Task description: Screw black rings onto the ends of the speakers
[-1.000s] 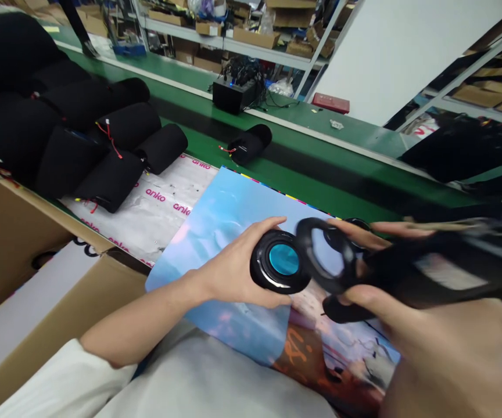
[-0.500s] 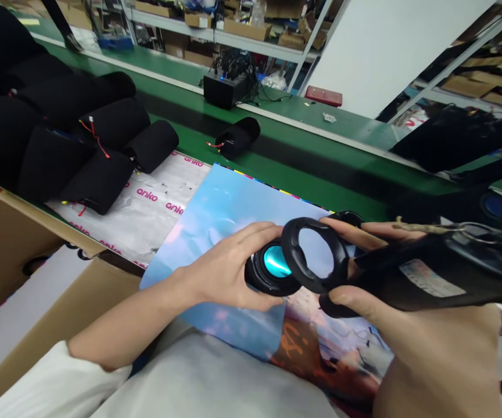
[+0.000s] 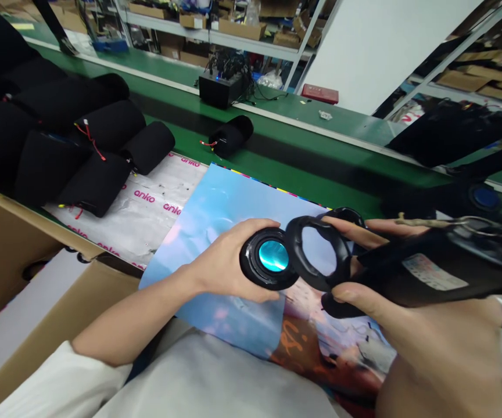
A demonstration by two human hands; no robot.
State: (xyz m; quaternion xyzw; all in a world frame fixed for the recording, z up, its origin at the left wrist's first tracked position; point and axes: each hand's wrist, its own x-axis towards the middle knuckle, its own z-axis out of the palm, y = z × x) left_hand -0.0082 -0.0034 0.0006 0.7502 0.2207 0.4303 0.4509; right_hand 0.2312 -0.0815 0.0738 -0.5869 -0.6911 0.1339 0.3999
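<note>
In my left hand (image 3: 220, 261) is a round black speaker driver (image 3: 247, 264) with a shiny turquoise centre (image 3: 273, 256), its face tilted up towards me. My right hand (image 3: 434, 331) pinches a black ring (image 3: 297, 255) between thumb and fingers. The ring is right beside the driver and overlaps its right edge in view; whether they touch I cannot tell. A black tool body (image 3: 443, 264) with a pale label and a metal loop with cord also lies in my right hand, its working end hidden. Behind the ring sits another dark round part (image 3: 350, 217). Below is a glossy printed sheet (image 3: 242, 203).
Several black fabric-covered cylinders (image 3: 98, 183) with thin wires lie at left, on and beyond a printed plastic wrap (image 3: 155, 203). One cylinder (image 3: 233, 134) sits on the green belt (image 3: 286, 165). A cardboard box (image 3: 72, 319) stands at lower left. Farther back is a black box (image 3: 218, 90) with cables.
My left hand has turned the driver so more of its turquoise face shows, and it has shifted slightly left, away from the ring. My right hand has barely moved. The view has shifted a little.
</note>
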